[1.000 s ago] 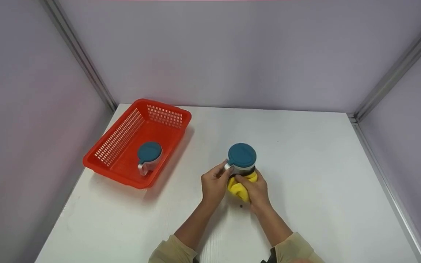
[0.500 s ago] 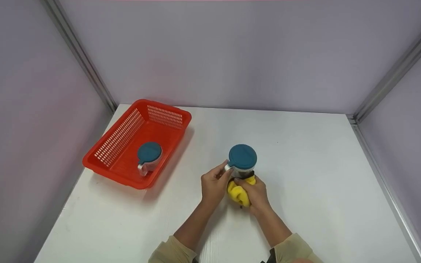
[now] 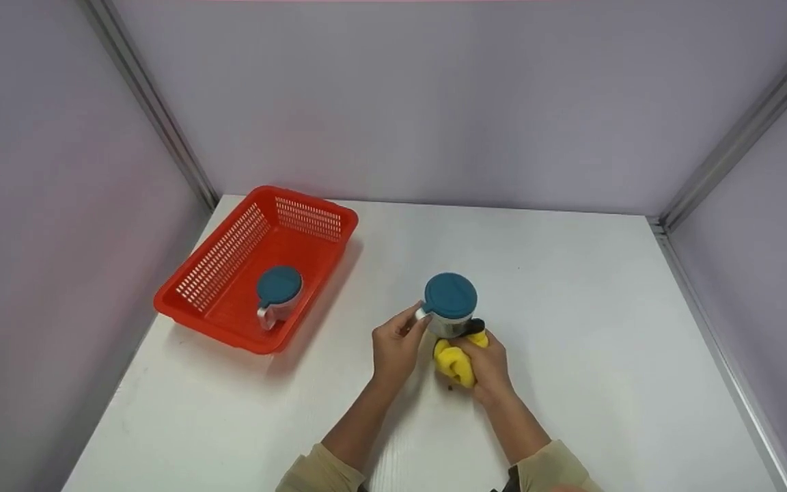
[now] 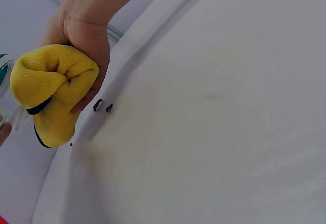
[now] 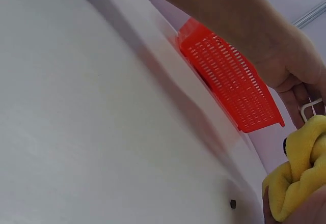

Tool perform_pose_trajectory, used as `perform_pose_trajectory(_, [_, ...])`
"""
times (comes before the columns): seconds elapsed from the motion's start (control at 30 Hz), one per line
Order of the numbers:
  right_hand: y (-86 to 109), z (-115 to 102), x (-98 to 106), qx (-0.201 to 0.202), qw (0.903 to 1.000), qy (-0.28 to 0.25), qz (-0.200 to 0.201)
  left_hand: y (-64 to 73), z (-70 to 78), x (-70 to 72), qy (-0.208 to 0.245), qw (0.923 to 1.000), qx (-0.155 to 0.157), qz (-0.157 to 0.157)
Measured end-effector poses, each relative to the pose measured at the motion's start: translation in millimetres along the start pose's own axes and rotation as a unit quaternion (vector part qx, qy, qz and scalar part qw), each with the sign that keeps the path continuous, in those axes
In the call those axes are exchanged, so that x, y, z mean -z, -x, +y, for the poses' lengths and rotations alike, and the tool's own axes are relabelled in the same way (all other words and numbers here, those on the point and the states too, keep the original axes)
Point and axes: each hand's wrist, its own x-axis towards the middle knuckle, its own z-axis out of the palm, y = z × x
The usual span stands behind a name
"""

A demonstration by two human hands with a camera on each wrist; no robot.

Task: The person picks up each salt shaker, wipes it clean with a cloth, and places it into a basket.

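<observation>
My left hand [image 3: 395, 347] pinches the handle of a clear jar [image 3: 451, 326] with a teal lid [image 3: 451, 295], held upright above the table. Bunched in my right hand [image 3: 492, 362] is a yellow cloth [image 3: 455, 363] with dark edging, close under the jar's lower right side. The left wrist view shows the yellow cloth [image 4: 56, 81] folded thickly in the right hand's grip. At the edge of the right wrist view, the left fingers curl round the white handle [image 5: 308, 109] beside the cloth.
A red basket [image 3: 243, 339] stands at the table's left, holding a second teal-lidded jar [image 3: 279, 285] with its handle toward me. Small dark bits [image 4: 109, 108] lie on the white table [image 3: 591, 342] below my hands. Pale panels [image 3: 434, 102] enclose the table's back and sides.
My right hand and the cloth have slid down along the jar, then a little to the right. The jar has moved slightly toward me and left; the left hand keeps its handle.
</observation>
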Motion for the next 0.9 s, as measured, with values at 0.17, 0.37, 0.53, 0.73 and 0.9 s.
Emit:
perform_pose_trajectory(0.17, [-1.6,-1,5,-0.012,0.9974,-0.071,0.005,0.9,-9.0,-0.3,-0.007,0.9996,0.023,-0.011])
perform_pose_trajectory(0.37, [-1.9,-2,9,0.000,0.9898,-0.142,0.013,2.5,-6.6,0.1,0.028,0.9976,0.061,-0.016])
perform_pose_trajectory(0.53, [-2.4,-4,15,0.010,0.9833,-0.179,0.031,4.0,-6.7,0.7,0.025,0.9969,0.073,-0.014])
perform_pose_trajectory(0.73, [-2.4,-6,23,0.018,0.9742,-0.222,0.034,3.3,-7.5,2.4,0.024,0.9973,0.069,-0.006])
perform_pose_trajectory(0.9, [-0.8,-12,30,0.034,0.9642,-0.261,0.034,3.2,-8.1,3.3,0.016,0.9976,0.068,0.002])
